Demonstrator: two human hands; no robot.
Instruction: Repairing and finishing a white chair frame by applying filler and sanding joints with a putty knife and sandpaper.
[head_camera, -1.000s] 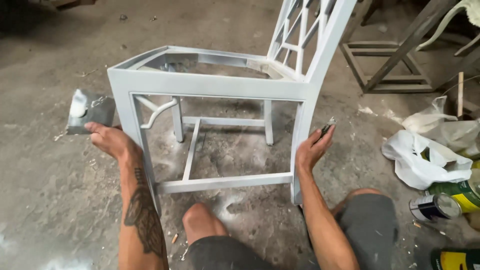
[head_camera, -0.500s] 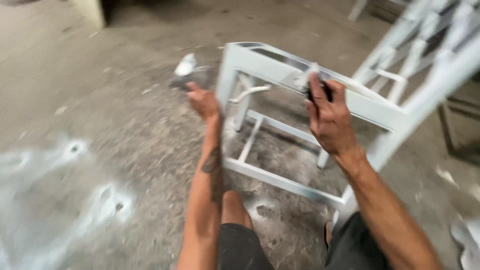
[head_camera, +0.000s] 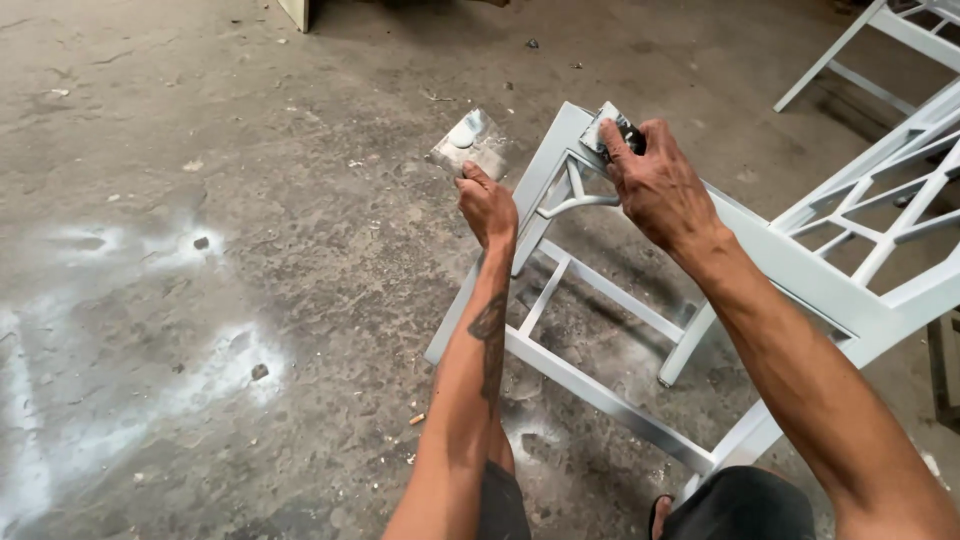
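Chair frame (head_camera: 640, 300), painted pale grey-white, is tilting on the concrete floor (head_camera: 200, 150) just in front of my knees, its lower rails nearest me and its seat corner pointing away. I am pressing my right hand (head_camera: 655, 185) down on that far corner, fingers curled around a small dark-handled scraper (head_camera: 612, 130) whose blade is lying flat against the wood. I am holding my left hand (head_camera: 487, 205) just beside the frame's leg, closed around the edge of a smeared flat board (head_camera: 470, 143) carrying a dab of white filler. White dust patches are marking the floor to my left. Farther off, another pale chair (head_camera: 890, 30) is standing at the upper right.
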